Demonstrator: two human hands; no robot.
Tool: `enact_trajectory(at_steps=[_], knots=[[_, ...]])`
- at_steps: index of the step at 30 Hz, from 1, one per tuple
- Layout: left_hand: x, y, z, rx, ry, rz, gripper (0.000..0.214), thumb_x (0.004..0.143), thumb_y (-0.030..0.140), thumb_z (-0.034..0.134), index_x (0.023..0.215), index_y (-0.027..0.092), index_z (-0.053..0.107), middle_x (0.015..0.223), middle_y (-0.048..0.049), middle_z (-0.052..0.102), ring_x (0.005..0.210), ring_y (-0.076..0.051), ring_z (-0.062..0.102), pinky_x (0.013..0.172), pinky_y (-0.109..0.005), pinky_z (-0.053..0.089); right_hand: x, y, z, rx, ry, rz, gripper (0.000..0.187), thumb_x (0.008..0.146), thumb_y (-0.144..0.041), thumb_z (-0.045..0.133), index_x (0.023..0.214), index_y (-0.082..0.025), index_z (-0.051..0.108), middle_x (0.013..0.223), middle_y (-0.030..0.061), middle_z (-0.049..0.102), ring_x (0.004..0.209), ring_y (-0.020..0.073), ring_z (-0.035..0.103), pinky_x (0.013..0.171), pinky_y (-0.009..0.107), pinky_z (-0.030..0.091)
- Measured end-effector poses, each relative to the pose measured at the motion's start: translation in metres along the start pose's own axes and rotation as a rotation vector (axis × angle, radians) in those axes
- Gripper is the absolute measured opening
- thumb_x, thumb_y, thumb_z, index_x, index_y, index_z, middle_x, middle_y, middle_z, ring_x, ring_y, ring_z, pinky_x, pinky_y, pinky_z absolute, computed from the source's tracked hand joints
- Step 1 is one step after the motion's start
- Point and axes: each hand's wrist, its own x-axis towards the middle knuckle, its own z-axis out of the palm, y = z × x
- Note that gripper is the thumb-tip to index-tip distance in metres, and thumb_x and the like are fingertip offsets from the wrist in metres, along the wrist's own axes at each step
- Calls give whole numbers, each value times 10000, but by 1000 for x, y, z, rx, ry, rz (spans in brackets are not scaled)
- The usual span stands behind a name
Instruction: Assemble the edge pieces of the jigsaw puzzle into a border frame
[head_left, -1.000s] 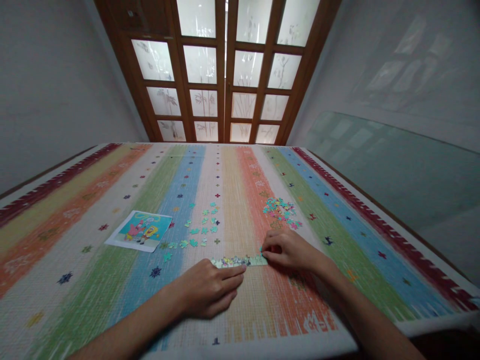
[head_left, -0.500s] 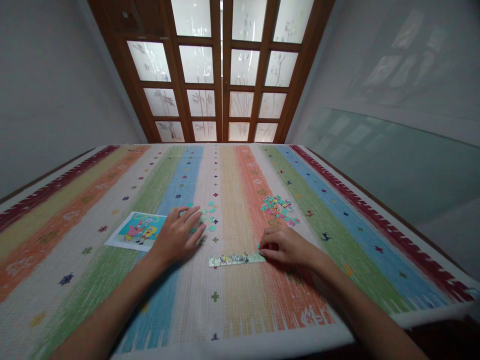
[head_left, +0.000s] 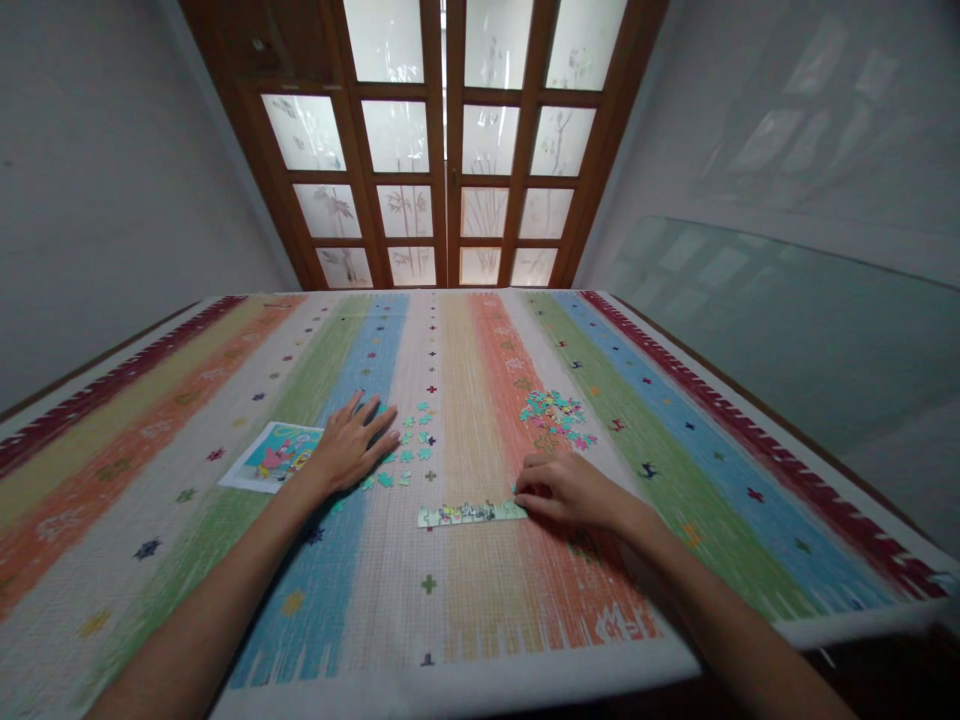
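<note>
A joined strip of puzzle pieces (head_left: 471, 514) lies on the striped tablecloth (head_left: 480, 600) in front of me. My right hand (head_left: 564, 490) rests at the strip's right end, fingers curled and pressed on it. My left hand (head_left: 351, 443) is flat with fingers spread over the left side of a scatter of loose teal pieces (head_left: 411, 455). It holds nothing that I can see. A reference picture with cartoon figures (head_left: 276, 455) lies just left of that hand, partly hidden by my wrist.
A denser pile of loose teal and pink pieces (head_left: 556, 415) sits beyond my right hand. Wooden doors with frosted panes (head_left: 446, 150) stand behind the table. A glass sheet (head_left: 787, 330) leans along the right wall. The table's near edge (head_left: 480, 685) is close.
My left hand left the strip's left end and moved up and left to the loose teal pieces, then a little farther. My right hand stayed at the strip's right end.
</note>
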Motion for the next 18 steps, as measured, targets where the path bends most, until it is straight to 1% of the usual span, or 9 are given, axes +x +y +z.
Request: enact_trajectory(at_steps=[5, 9, 12, 14, 16, 18], knots=[[3, -3, 5, -53, 47, 8, 547, 1043, 536, 383, 1401, 194, 615, 1531, -142, 544, 1512, -393, 338, 1188, -588, 322, 0, 0, 0, -12, -5, -4, 127, 951, -205, 677, 948, -172, 800, 882, 88, 737, 786, 189, 652, 690, 289, 435], [2, -5, 6, -122, 95, 2, 555, 1024, 520, 387, 1352, 139, 621, 1496, -176, 574, 1474, -396, 398, 1172, -585, 347, -1, 0, 0, -23, 6, -11, 141, 955, -198, 654, 935, -176, 792, 880, 85, 733, 779, 191, 649, 682, 295, 435], [3, -6, 3, -138, 121, -3, 494, 1012, 484, 399, 1296, 160, 640, 1437, -159, 625, 1410, -377, 465, 1155, -571, 366, -1, 0, 1, -26, 9, -19, 143, 957, -203, 646, 932, -177, 785, 879, 84, 729, 773, 189, 643, 678, 296, 434], [3, -7, 1, -136, 145, 2, 433, 1009, 446, 397, 1219, 180, 667, 1329, -142, 690, 1323, -358, 527, 1120, -558, 401, -1, 0, 1, -22, 9, -24, 140, 959, -200, 645, 934, -174, 780, 882, 87, 729, 777, 190, 642, 679, 298, 434], [4, -9, 0, -125, 192, -9, 403, 1001, 418, 397, 1153, 182, 686, 1227, -141, 721, 1234, -347, 569, 1080, -540, 434, 0, -1, 0, -22, 6, -20, 137, 958, -189, 644, 930, -173, 777, 882, 87, 728, 776, 189, 639, 680, 299, 436], [5, -11, -1, -106, 271, -40, 397, 985, 410, 416, 1136, 174, 696, 1212, -152, 710, 1191, -345, 581, 1064, -530, 445, 0, -2, 0, -30, -2, -7, 134, 956, -184, 646, 931, -174, 777, 886, 87, 729, 776, 189, 639, 681, 299, 438]])
